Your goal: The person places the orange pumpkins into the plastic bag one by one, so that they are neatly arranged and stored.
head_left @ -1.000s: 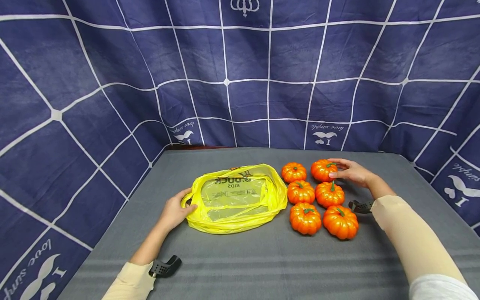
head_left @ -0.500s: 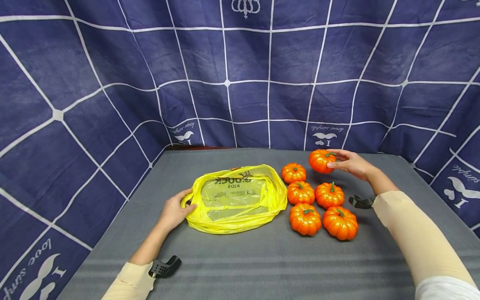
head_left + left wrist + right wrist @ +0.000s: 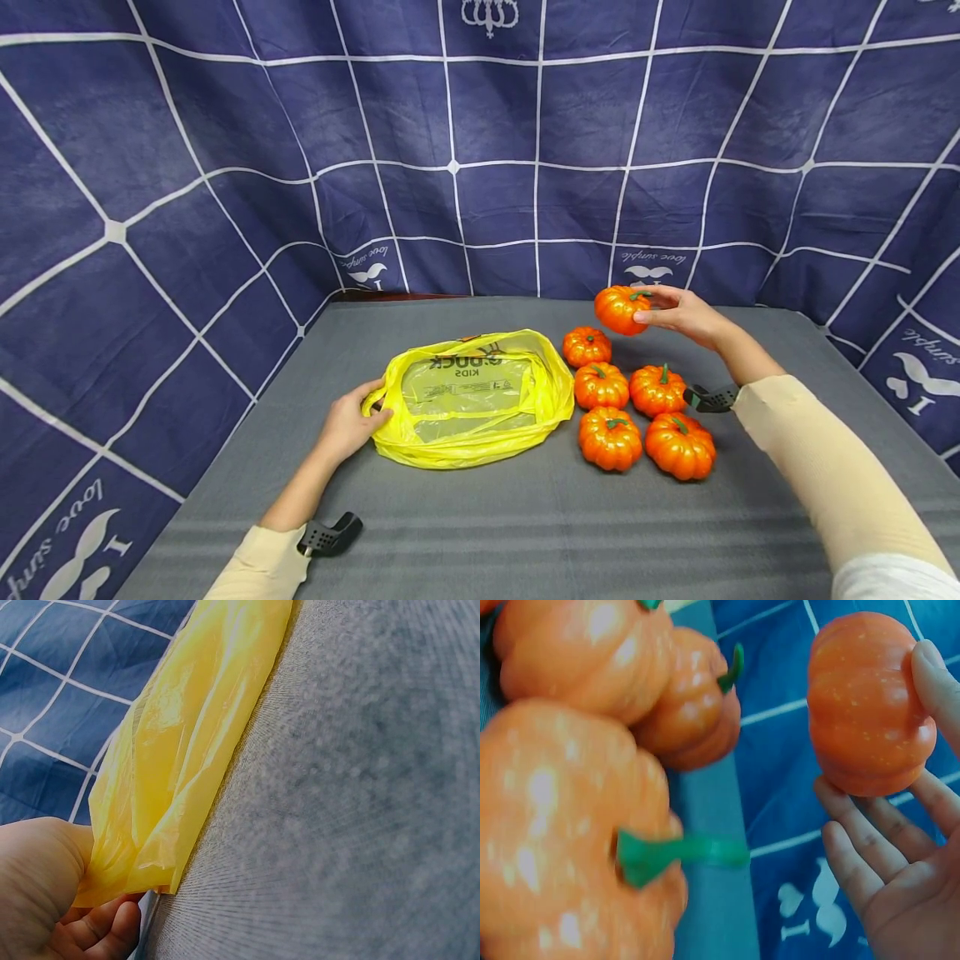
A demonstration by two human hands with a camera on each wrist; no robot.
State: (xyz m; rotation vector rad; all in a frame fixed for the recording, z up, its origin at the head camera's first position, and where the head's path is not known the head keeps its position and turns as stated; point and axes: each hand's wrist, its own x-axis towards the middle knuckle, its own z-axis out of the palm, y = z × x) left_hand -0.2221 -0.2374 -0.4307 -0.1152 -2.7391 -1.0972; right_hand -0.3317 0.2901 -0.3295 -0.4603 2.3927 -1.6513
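My right hand point(image 3: 678, 315) grips a small orange pumpkin point(image 3: 622, 310) with a green stem, raised above the back of the table. In the right wrist view the thumb presses one side of this pumpkin point(image 3: 870, 705) and the fingers lie along the other. A yellow plastic bag point(image 3: 472, 446) lies on the table with its mouth spread wide and dark print inside. At its left end my left hand point(image 3: 351, 423) pinches the bag's edge; the left wrist view shows the thumb over the yellow film point(image 3: 172, 780) and the fingers curled beneath.
Several more pumpkins point(image 3: 611, 437) stand close together just right of the bag, below the raised one. They sit on a grey cloth-covered table point(image 3: 480, 533). Behind and at the sides hangs a navy curtain point(image 3: 495, 200) with white grid lines.
The right hand has lifted its pumpkin off the table from the back of the right row and carried it leftward. Left hand and bag stay where they were.
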